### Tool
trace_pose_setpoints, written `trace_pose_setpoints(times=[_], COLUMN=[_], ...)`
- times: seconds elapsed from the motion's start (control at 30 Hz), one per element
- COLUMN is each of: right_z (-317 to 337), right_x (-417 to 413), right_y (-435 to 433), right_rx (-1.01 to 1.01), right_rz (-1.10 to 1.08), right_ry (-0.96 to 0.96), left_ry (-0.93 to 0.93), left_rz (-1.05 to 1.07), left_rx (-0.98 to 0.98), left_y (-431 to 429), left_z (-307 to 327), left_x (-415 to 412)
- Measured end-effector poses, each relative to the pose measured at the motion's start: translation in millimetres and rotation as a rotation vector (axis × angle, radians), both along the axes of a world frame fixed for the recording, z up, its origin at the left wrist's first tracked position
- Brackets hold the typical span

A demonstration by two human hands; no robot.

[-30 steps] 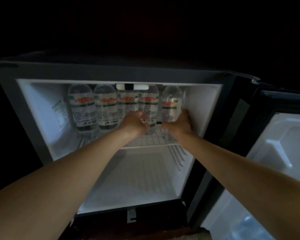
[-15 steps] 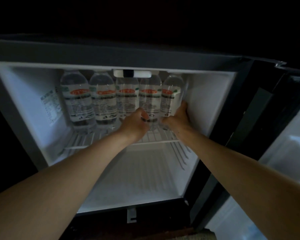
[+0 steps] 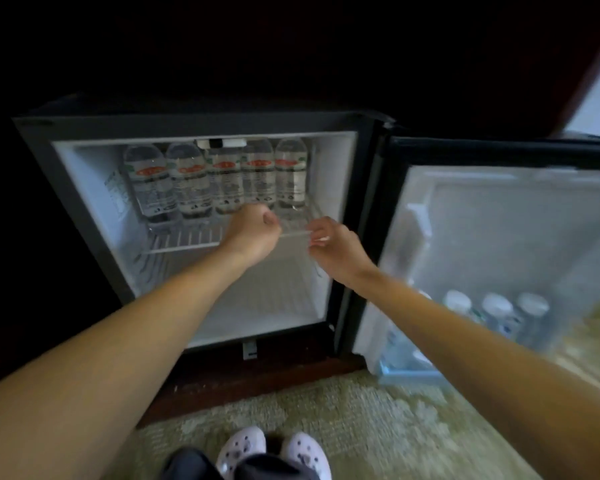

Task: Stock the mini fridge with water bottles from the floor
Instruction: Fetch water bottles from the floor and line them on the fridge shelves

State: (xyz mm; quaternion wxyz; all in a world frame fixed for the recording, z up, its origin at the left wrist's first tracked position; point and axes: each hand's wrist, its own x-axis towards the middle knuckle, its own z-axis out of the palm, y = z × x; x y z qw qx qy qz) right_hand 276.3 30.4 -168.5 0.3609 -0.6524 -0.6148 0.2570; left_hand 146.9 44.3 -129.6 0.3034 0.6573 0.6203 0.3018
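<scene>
We look down into the open mini fridge (image 3: 187, 124), its door (image 3: 499, 216) swung wide to our right. The task's things are in two places. A row of five water bottles (image 3: 227, 181) stands upright along the back of the wire shelf (image 3: 187, 239) in the upper half, side by side and touching or nearly so, each with a label bearing a red oval. More capped bottles (image 3: 496, 308) show low down by the foot of the door. They are blurred, and we cannot tell whether they stand on the carpet (image 3: 326, 410) or in the door's rack.

Our left hand (image 3: 252, 235) hangs just in front of the shelf's front edge, below the middle bottles. Its fingers (image 3: 269, 220) are curled into a loose fist with nothing in it, and it touches no bottle. Our right hand (image 3: 333, 247) is just beside it, at the right end of the shelf's front wire. Its fingers (image 3: 317, 233) are bent inward with the tips at that wire. The blur keeps us from telling whether they pinch it or only come near it.

Under the shelf is the white floor of the lower compartment (image 3: 257, 306). A printed sticker (image 3: 116, 192) sits on the left inner wall. At the bottom of the view, a pair of white clogs (image 3: 243, 448) stands on the carpet.
</scene>
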Motion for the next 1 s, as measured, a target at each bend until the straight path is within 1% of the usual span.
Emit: trace_pose_setpoints(times=[0.13, 0.3, 0.43, 0.57, 0.67, 0.77, 0.87, 1.0], right_z=[18, 14, -21, -70, -112, -146, -172, -196], right_x=[49, 119, 172, 215, 245, 263, 285, 326], right_y=[-108, -243, -339, -437, -519, -580, -633, -668], right_rx=[-0.017, -0.006, -0.06, -0.161, -0.262, -0.33, -0.412, -0.504], right_rz=[-0.103, -0.367, -0.544, -0.69, -0.871, -1.001, -1.132, -1.225], right_ry=[0.005, 0.032, 0.117, 0.164, 0.218, 0.248, 0.169, 0.039], left_ry=[-0.015, -0.023, -0.032, 0.011, 0.061, 0.099, 0.159, 0.219], left_rz=[-0.1, -0.336, -0.529, -0.729, -0.849, -0.953, -1.086, -1.171], left_rx=[-0.032, -0.089, -0.177, -0.274, -0.384, -0.458, -0.514, -0.51], left_y=[-78, -187, -278, -364, -426, -473, -518, -551], left_z=[21, 17, -5, -43, -80, -99, -112, -123], left_x=[40, 122, 199, 267, 310, 332, 354, 372])
